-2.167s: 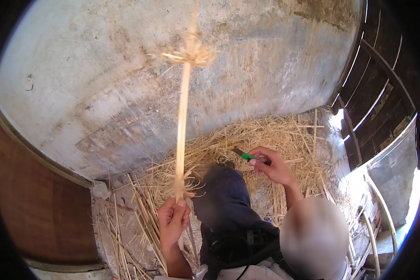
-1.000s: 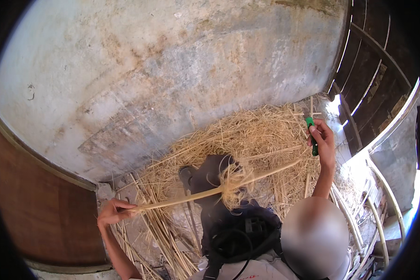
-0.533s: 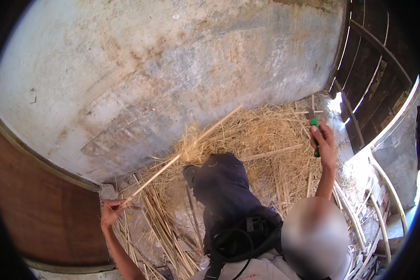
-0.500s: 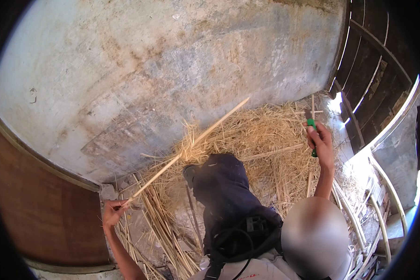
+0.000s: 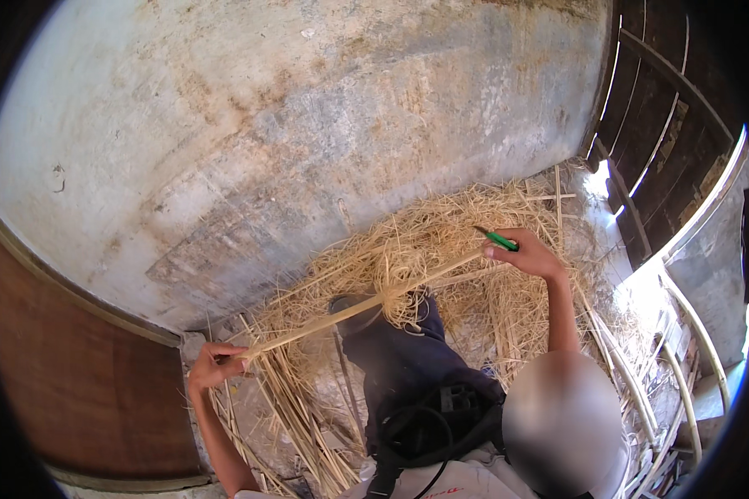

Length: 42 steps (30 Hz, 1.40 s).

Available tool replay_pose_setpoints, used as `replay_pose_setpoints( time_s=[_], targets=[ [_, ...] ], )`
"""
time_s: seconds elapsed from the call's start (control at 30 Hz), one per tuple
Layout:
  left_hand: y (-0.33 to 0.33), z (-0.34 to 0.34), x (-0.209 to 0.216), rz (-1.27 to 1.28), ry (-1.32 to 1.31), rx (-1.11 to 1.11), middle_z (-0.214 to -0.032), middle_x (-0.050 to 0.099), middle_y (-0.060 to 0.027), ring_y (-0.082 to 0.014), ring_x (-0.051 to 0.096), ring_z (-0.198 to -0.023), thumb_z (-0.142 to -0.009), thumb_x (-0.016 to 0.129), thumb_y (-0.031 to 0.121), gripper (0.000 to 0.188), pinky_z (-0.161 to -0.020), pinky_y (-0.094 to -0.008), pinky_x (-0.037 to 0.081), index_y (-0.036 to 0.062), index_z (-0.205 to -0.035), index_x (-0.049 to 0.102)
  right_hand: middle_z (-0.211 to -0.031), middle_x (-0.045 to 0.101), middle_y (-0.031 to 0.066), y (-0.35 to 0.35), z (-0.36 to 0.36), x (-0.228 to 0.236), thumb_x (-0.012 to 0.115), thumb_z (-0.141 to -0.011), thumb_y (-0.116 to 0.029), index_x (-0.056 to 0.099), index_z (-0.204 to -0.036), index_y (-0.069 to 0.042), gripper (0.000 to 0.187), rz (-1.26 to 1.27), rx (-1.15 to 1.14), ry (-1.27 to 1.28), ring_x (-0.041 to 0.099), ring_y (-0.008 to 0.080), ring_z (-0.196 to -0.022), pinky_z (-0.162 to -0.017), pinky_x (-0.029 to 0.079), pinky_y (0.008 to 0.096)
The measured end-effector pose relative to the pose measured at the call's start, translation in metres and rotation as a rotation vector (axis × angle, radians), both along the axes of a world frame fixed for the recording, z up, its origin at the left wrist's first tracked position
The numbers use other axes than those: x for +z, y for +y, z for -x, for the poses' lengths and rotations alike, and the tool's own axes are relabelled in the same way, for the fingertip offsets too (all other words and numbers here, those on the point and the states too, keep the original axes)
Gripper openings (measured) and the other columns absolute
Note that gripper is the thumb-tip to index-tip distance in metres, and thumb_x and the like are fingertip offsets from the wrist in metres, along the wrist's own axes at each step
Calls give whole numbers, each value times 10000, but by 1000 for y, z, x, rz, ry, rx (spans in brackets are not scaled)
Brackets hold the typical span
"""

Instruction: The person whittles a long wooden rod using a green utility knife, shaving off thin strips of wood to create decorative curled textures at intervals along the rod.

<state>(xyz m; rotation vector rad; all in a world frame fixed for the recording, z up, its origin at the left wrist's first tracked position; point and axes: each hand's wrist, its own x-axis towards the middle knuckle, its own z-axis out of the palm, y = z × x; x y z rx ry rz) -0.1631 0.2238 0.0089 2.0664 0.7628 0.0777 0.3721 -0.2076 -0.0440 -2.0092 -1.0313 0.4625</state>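
Note:
A long pale strip, bamboo by its look (image 5: 308, 328), stretches slantwise across my front, above my dark-trousered leg. Its near left end is pinched in my left hand (image 5: 214, 366). My right hand (image 5: 526, 253) is closed round a knife with a green handle (image 5: 503, 241), its dark blade pointing left. The strip's far end meets the fingers of this hand; whether they grip it too, I cannot tell. Thin curled shavings (image 5: 402, 279) cling around the strip's middle and hang over my knee.
A heap of straw-coloured shavings (image 5: 466, 212) covers the floor along the stained wall (image 5: 308, 125). Long thin strips (image 5: 295, 407) lie in a bundle beside my left arm. Bent poles (image 5: 682, 391) stand at the right. A brown panel (image 5: 75, 358) is at the left.
My right hand has moved left and slightly down with the knife, reaching the strip's far end. That end has swung down and right, bringing the clump of shavings over my knee.

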Motion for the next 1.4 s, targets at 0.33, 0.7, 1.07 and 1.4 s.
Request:
replay_pose_setpoints(
  time_s=[0.33,0.7,1.07,1.4],
  targets=[
    [6,-80,5,-881,-61,-32,-912,776,-144,-321,716,-803,-766,885,42,313,-828,-419,541,64,-1074,830,-862,784,107,18,-22,-50,867,-883,-317,811,-1027,-35,322,-53,-58,-109,708,161,-786,-734,534,332],
    [35,-87,46,-186,90,-18,-1003,805,-76,-108,709,-872,-813,902,41,252,-739,-297,550,33,-1053,826,-736,720,11,-46,-18,-11,874,-875,-326,833,-966,-74,271,76,-45,133,614,121,-699,-624,452,325],
    [38,-130,11,-1203,-361,19,-929,755,-109,-287,689,-771,-742,901,9,237,-725,-364,536,34,-957,804,-986,776,102,23,-3,-68,887,-863,-318,805,-1058,-44,345,-421,-468,-290,705,173,-829,-733,537,368],
    [43,-101,13,-311,-19,-94,-883,767,-88,-166,709,-830,-782,875,-27,192,-725,-351,535,28,-938,778,-882,774,78,-40,-14,-37,899,-838,-268,839,-996,-78,254,81,-13,100,702,164,-835,-780,532,350]
  ],
)
